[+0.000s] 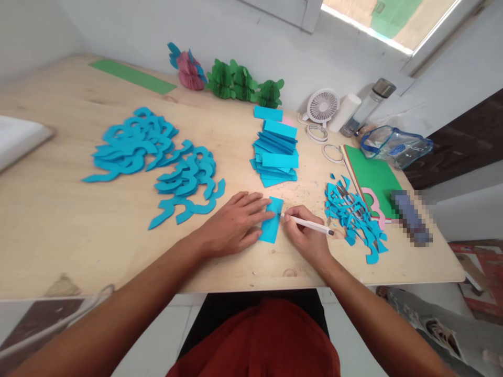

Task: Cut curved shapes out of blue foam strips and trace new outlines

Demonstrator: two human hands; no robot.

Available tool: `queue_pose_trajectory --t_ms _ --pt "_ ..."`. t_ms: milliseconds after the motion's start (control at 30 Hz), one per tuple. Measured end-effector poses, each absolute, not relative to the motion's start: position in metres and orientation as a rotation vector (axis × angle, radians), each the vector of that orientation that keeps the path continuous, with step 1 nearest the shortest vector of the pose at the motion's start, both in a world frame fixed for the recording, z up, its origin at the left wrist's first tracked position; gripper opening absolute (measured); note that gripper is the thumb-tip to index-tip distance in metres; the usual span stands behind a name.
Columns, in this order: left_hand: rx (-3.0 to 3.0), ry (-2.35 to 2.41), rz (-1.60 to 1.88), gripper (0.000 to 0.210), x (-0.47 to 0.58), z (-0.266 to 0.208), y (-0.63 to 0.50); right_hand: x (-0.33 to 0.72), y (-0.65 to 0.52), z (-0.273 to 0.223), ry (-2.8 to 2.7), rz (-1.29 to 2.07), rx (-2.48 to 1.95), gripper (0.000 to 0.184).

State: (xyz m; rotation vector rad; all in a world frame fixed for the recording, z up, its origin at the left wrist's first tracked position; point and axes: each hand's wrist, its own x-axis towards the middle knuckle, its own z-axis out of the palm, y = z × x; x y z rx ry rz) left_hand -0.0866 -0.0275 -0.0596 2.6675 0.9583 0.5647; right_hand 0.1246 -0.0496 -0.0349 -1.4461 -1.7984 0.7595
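Observation:
A small blue paper rectangle lies on the wooden table in front of me. My left hand rests flat with its fingers spread, the fingertips pressing on the paper's left part. In my right hand is a white pen, its tip touching the paper near the right edge. Behind the paper sits a stack of blue paper rectangles. To the left lie two heaps of wavy blue cut-outs. Blue paper scraps are piled to the right of my right hand.
Along the wall stand green paper ornaments, a pink paper ornament, a small fan and a bottle. Tape rolls, a clear pouch and green sheets lie at right. A green strip lies back left.

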Motion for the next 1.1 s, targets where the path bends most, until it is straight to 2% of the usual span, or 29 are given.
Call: queue_pose_trajectory --t_ms 1100 --pt "2.651 0.959 0.558 0.039 -0.0868 -0.0606 -0.0272 0.1208 -0.0578 -0.0339 -1.798 0.842 -1.439 0.011"
